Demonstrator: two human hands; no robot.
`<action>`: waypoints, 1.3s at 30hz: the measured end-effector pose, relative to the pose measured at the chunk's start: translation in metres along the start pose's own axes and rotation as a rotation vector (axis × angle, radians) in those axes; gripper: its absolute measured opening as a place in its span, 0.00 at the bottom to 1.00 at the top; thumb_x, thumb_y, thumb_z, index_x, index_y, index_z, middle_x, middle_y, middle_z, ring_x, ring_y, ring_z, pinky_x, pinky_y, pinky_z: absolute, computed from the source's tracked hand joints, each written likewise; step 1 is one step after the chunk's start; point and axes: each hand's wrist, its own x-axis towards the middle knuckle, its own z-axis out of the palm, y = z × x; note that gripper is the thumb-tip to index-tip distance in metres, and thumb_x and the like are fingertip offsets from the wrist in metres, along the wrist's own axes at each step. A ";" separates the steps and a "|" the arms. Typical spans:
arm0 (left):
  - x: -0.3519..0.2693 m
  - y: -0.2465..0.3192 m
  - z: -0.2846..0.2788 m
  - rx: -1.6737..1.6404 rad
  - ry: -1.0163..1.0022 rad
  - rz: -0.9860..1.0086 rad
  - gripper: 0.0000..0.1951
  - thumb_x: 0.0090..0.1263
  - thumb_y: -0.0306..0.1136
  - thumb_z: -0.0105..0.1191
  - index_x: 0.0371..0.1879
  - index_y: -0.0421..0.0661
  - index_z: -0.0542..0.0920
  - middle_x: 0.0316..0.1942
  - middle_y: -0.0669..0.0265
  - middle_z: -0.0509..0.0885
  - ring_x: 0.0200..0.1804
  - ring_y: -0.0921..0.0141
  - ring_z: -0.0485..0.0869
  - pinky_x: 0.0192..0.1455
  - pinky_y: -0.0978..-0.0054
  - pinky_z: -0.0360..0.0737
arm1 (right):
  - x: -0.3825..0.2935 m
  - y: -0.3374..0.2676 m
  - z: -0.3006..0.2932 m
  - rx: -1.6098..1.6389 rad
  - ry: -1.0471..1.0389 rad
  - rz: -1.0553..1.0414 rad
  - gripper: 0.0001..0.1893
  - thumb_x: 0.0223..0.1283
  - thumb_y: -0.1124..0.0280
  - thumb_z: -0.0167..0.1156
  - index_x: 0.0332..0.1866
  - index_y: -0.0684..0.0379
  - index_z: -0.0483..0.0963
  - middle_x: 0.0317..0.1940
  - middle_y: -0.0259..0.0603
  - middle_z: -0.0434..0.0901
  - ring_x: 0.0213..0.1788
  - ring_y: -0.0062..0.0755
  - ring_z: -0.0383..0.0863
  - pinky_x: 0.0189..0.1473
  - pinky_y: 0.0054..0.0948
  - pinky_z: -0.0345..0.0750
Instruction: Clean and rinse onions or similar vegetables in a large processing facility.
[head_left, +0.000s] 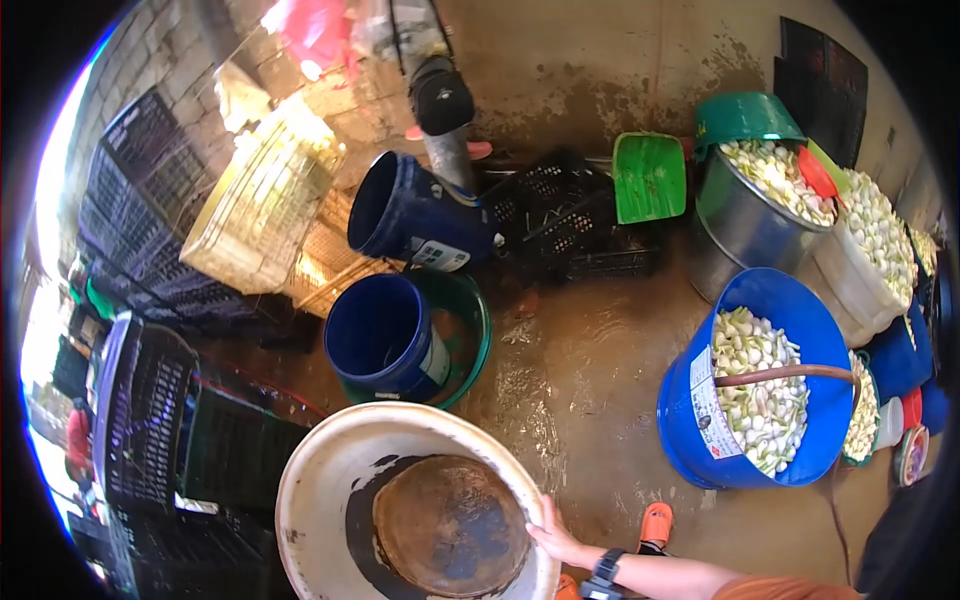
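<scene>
My right hand (555, 536), with a dark watch on its wrist, grips the rim of a large white plastic tub (315, 480) at its right side. The tub's mouth faces me; its inner wall is stained, and brown and grey patches cover the bottom. My left hand is out of view. Just beyond the tub, a dark blue bucket (379, 330) sits inside a round green basin (476, 360). To the right stands a bright blue bucket (817, 450) partly filled with small white bulbs with greenish stems (757, 397); a brown bar or hose crosses its mouth.
A metal drum (742, 232) and a whitish tub (847, 292) hold more bulbs. Against the wall are a green scoop (650, 178) and black crates (555, 202). Another blue bucket (420, 210) lies tilted near yellowish baskets (255, 202). Dark crates (142, 420) stand left. The floor (600, 360) is wet.
</scene>
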 end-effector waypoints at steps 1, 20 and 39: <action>-0.016 0.037 0.008 0.032 0.081 0.186 0.16 0.63 0.32 0.47 0.48 0.38 0.75 0.48 0.50 0.77 0.51 0.52 0.74 0.57 0.63 0.69 | 0.010 0.010 -0.002 0.022 0.015 0.069 0.29 0.59 0.63 0.51 0.63 0.60 0.52 0.56 0.57 0.63 0.59 0.51 0.63 0.57 0.42 0.65; -0.071 0.379 0.019 -0.461 -0.179 0.386 0.14 0.60 0.30 0.49 0.44 0.41 0.79 0.44 0.53 0.78 0.49 0.56 0.74 0.56 0.63 0.68 | -0.002 -0.191 -0.476 -0.908 0.534 -0.327 0.22 0.49 0.68 0.58 0.53 0.56 0.69 0.50 0.51 0.73 0.50 0.50 0.74 0.48 0.38 0.74; 0.362 0.638 0.155 -1.770 -0.707 -0.922 0.58 0.51 0.64 0.56 0.67 0.59 0.25 0.70 0.55 0.33 0.69 0.49 0.48 0.59 0.38 0.61 | 0.305 -0.314 -0.273 -0.666 -0.526 0.065 0.18 0.62 0.58 0.44 0.53 0.52 0.70 0.45 0.43 0.78 0.45 0.44 0.78 0.47 0.38 0.74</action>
